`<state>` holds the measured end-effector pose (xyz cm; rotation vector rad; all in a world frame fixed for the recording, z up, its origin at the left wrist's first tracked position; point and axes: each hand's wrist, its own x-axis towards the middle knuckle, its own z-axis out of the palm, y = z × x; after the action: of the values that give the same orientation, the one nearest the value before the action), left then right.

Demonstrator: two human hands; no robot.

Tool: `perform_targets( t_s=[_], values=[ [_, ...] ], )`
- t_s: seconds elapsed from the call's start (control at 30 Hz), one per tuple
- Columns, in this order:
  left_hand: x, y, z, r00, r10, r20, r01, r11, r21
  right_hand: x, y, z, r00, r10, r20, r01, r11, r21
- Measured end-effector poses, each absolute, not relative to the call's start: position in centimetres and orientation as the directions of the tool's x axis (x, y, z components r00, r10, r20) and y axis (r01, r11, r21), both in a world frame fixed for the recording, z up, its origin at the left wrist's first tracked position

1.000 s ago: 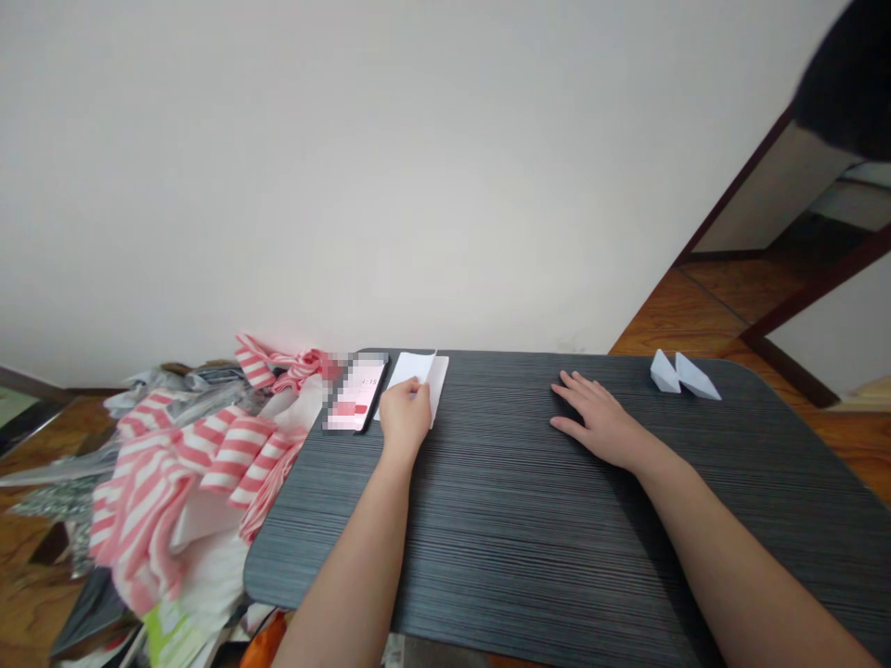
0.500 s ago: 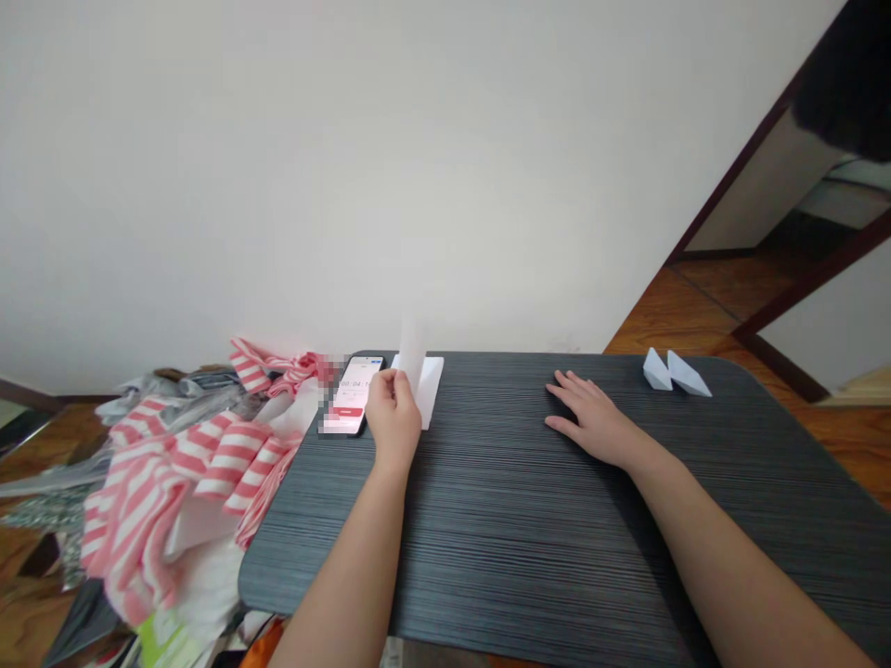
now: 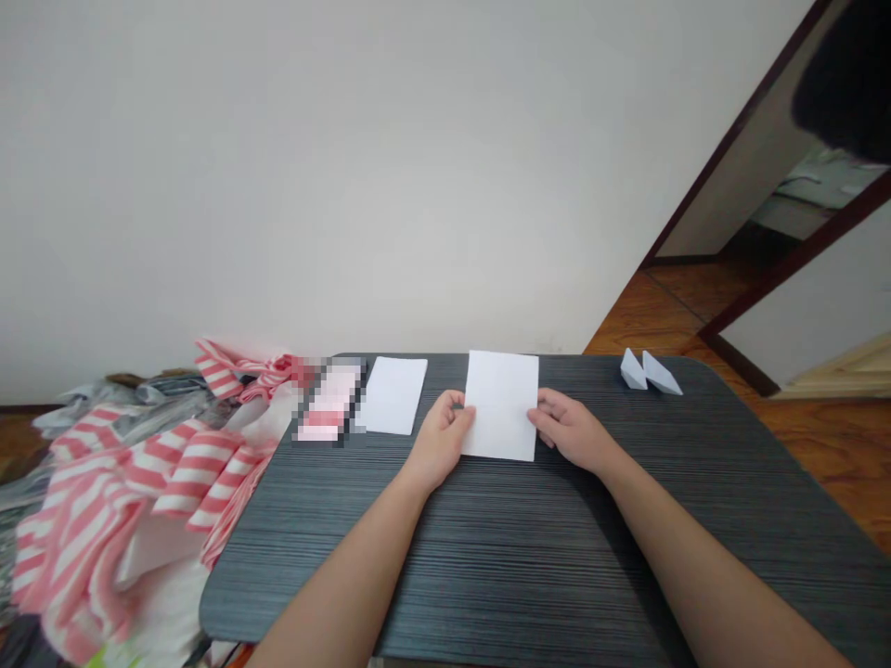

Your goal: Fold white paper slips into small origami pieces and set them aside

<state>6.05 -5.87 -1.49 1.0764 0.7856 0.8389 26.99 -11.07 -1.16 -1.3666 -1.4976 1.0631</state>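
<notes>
One big white wall (image 3: 418, 186) stands behind a dark striped table (image 3: 529, 557), and a wood floor (image 3: 821, 464) shows off to the right. A heap of pink and white striped cloth (image 3: 104, 492) sits by the left side of the table. Near the far right corner of the table, two folded paper shapes (image 3: 651, 374) sit side by side. They are already folded into sharp points. Near the far left edge lies a phone (image 3: 329, 401), too blurred to read, and just beside it is a flat white sheet (image 3: 393, 395). A second white sheet (image 3: 499, 405) is near the middle of the far edge. Neither sheet looks folded up yet, as far as I can see. Both hands hold the second sheet. The left hand (image 3: 438, 441) grasps its left side, and the right hand (image 3: 571, 429) grasps its right side. Neither hand is in a tight fist. In the earlier view, only the left hand held a sheet, standing up by the phone, and the right hand lay open on the table. Now that open hand has come over to help.
</notes>
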Motion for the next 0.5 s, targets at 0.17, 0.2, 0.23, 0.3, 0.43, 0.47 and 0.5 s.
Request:
perform_targets(
  t_s=[0.17, 0.2, 0.23, 0.3, 0.43, 0.47, 0.5],
  values=[
    [5.89, -5.64, -1.81, 0.487, 0.865, -0.122, -0.025, 0.153, 0.988, 26.95, -11.03, -1.35, -0.046, 0.999, -0.027, 0.262, -0.014, -0.965],
    [5.83, -5.59, -1.80, 0.490, 0.864, -0.114, -0.010, 0.136, 0.991, 26.99, -11.04, -1.40, -0.055, 0.998, -0.032, 0.261, -0.017, -0.965],
    [5.78, -5.57, -1.77, 0.494, 0.863, -0.107, 0.002, 0.122, 0.993, 27.02, -11.05, -1.44, -0.063, 0.997, -0.033, 0.259, -0.016, -0.966],
    [5.70, -5.55, -1.66, 0.507, 0.857, -0.096, 0.016, 0.102, 0.995, 27.05, -11.09, -1.46, -0.068, 0.997, -0.023, 0.262, -0.004, -0.965],
    [5.67, -5.56, -1.46, 0.537, 0.839, -0.091, -0.021, 0.121, 0.992, 26.93, -11.11, -1.33, -0.073, 0.997, 0.008, 0.266, 0.028, -0.964],
    [5.69, -5.54, -1.45, 0.541, 0.836, -0.095, -0.033, 0.134, 0.990, 26.89, -11.11, -1.30, -0.074, 0.997, 0.016, 0.249, 0.034, -0.968],
    [5.71, -5.52, -1.45, 0.541, 0.835, -0.099, -0.045, 0.147, 0.988, 26.87, -11.10, -1.28, -0.073, 0.997, 0.023, 0.228, 0.040, -0.973]
  ],
)
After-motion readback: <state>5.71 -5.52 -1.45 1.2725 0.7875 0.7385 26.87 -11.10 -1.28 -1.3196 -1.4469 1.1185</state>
